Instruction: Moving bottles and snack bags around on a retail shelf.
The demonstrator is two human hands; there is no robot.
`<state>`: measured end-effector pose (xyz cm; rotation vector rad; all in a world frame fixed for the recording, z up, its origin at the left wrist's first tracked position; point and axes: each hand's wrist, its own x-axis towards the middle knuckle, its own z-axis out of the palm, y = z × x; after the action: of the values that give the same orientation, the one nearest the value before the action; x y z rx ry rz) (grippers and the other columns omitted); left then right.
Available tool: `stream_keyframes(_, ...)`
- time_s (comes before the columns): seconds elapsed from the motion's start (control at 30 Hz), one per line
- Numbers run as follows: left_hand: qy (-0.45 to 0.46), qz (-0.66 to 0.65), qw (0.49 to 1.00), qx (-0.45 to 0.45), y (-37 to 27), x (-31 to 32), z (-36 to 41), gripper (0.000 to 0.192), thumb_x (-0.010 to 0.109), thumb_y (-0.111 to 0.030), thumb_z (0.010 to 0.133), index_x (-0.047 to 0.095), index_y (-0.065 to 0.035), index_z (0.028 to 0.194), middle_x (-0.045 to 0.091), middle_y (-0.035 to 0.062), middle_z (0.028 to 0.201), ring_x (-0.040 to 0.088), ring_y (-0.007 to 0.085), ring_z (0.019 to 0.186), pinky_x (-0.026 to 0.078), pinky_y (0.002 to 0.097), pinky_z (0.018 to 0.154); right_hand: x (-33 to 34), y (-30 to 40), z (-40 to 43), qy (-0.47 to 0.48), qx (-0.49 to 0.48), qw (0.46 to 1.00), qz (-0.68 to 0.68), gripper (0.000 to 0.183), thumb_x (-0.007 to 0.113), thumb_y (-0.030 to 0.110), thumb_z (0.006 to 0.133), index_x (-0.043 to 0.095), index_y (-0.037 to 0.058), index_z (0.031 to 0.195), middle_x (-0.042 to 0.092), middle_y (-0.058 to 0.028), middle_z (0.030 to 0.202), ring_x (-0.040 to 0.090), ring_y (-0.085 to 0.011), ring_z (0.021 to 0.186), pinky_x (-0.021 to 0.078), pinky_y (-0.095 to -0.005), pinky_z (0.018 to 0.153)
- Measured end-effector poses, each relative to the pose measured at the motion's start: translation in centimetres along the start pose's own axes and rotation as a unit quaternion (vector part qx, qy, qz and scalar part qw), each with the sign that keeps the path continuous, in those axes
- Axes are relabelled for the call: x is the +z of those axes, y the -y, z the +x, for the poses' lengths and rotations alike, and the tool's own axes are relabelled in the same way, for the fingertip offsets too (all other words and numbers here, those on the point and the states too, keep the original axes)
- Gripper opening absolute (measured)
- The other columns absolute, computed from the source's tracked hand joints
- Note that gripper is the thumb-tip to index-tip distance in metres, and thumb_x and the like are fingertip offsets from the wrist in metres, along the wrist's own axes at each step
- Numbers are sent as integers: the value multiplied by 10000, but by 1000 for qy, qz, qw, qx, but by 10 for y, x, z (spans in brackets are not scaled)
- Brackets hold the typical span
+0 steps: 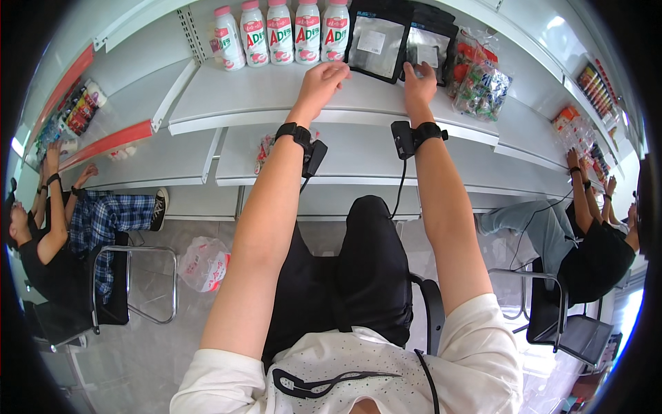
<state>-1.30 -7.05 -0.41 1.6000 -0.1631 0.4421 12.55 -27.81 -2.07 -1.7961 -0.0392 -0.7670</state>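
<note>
My left hand is over the white metal shelf, its fingers loosely curled with nothing seen in them, just in front of the rightmost pink-capped white plastic bottle. Several such bottles stand in a row to the left. My right hand has its thumb and fingers at the lower edge of a black pouch with a silver front; whether it grips the pouch cannot be told. A larger black and silver pouch leans upright between that pouch and the bottles. Clear bags of wrapped sweets lie on the right.
A lower shelf holds red and white packets, partly behind my left forearm. A plastic bag lies on the floor. People sit on chairs at the left and right, reaching to shelves with packaged goods.
</note>
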Motion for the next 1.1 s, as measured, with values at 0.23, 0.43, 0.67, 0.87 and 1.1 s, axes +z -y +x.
stream_keyframes(0.23,-52,-193,978,-58,0,-5,5,670,339,-495,1039,400,71,1393,483,215,1390,517,289,1240,468,404,1010,4,-1,0,158,-44,984,-68,595,775,312,760,609,2,1240,721,-145,1051,676,-311,1016,517,-388,891)
stream_keyframes(0.43,-80,-286,951,-90,1,-9,7,744,314,-528,1031,265,78,1460,394,250,1454,405,345,1352,384,491,1102,7,-17,11,119,-61,989,57,360,725,186,842,663,-15,1134,714,-87,895,635,-174,743,504,-306,693)
stream_keyframes(0.67,-9,-71,997,23,7,-9,6,668,783,-284,836,468,59,1315,569,169,1288,548,219,1169,439,340,985,-8,18,-14,320,79,890,315,170,713,107,887,678,35,1037,606,55,760,453,-27,611,349,-216,533)
stream_keyframes(0.87,-53,51,996,-45,1,-3,-2,414,772,-170,830,598,52,1134,676,91,1077,607,155,950,471,308,848,-18,21,-10,342,137,867,335,262,717,136,865,679,15,1094,603,32,753,481,-53,637,375,-215,574)
stream_keyframes(1.1,-87,-8,996,-19,18,-9,5,348,734,-143,856,616,33,1133,679,71,1092,605,143,951,462,298,858,5,-5,-9,116,-124,972,-160,420,631,226,825,646,91,1223,328,-232,1451,664,-348,911,536,-407,853)
